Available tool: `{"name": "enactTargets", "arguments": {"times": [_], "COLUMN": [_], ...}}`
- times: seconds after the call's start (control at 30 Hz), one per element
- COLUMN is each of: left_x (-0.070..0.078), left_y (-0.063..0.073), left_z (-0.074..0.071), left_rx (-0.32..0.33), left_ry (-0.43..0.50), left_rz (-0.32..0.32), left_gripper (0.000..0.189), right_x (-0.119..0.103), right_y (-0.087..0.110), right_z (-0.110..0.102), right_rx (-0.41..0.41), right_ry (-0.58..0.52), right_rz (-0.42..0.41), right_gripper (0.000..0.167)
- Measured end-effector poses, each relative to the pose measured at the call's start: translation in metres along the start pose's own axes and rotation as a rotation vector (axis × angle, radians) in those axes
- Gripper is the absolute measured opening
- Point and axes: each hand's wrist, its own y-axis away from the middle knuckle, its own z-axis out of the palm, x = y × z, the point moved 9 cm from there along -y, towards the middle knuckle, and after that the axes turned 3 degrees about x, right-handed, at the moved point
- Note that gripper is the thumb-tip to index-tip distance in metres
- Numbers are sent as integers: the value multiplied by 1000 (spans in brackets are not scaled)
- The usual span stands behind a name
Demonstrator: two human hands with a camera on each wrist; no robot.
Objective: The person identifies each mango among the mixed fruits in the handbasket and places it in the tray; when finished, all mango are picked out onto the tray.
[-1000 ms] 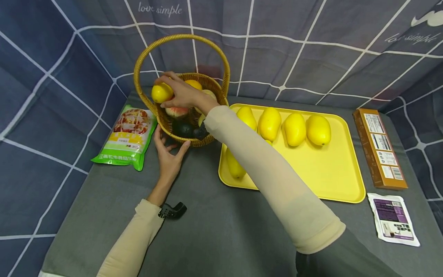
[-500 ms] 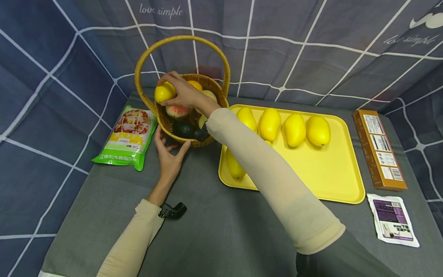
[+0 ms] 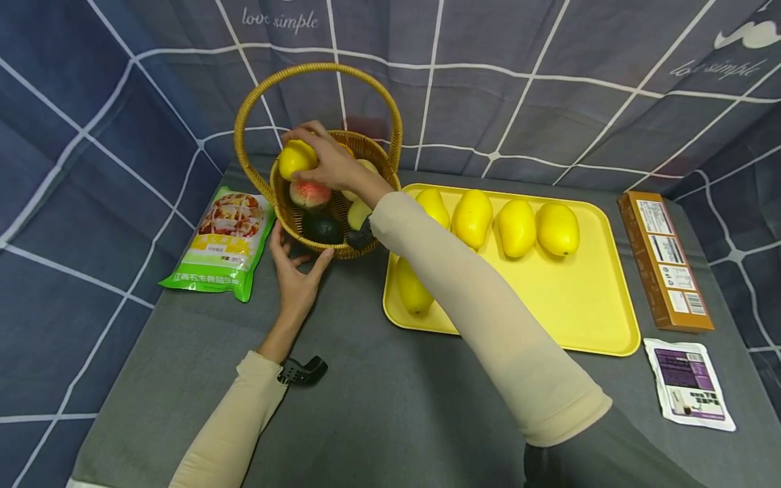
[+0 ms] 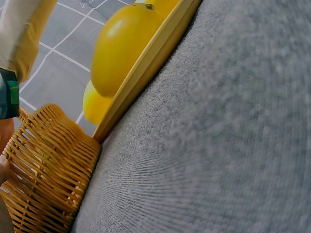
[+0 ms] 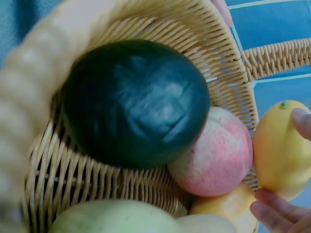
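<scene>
Over the left side of the wicker basket (image 3: 390, 163), my right hand (image 3: 332, 161) grips a yellow mango (image 3: 297, 160), thumb below and fingers over the top. In the right wrist view the mango (image 5: 279, 155) sits just beside the basket's rim, next to a pink peach (image 5: 214, 150). A smooth dark green fruit (image 5: 136, 104) and pale green fruits (image 5: 114, 218) lie inside the basket. My left hand (image 3: 297, 281) rests against the basket's front outer wall, thumb and fingers spread. In the left wrist view, fingertips touch the weave (image 4: 48, 170) at the frame's left edge.
Right of the basket stands a yellow tray (image 3: 586, 305) with several mangoes (image 3: 516, 228), partly hidden by the right sleeve. A green food bag (image 3: 222, 244) lies left of the basket. A brown box (image 3: 665, 261) and a white-purple pouch (image 3: 689, 385) lie at the far right.
My right hand has carried the mango a little to the right, from beyond the basket's left rim to over its inside edge. The left hand has stayed against the basket.
</scene>
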Motion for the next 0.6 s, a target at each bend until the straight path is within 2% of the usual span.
{"name": "enactTargets", "arguments": {"times": [0.37,0.6], "left_x": [2,2], "left_y": [0,1], "left_z": [0,1], "left_rx": [2,3], "left_ry": [-14,-3], "left_rz": [17,15], "left_gripper": [89,88], "right_x": [4,3], "right_y": [16,34], "right_z": [-18,-28], "right_rx": [50,68], "right_ry": [-50,-103], "right_rz": [-66,-98], "right_gripper": [56,57]}}
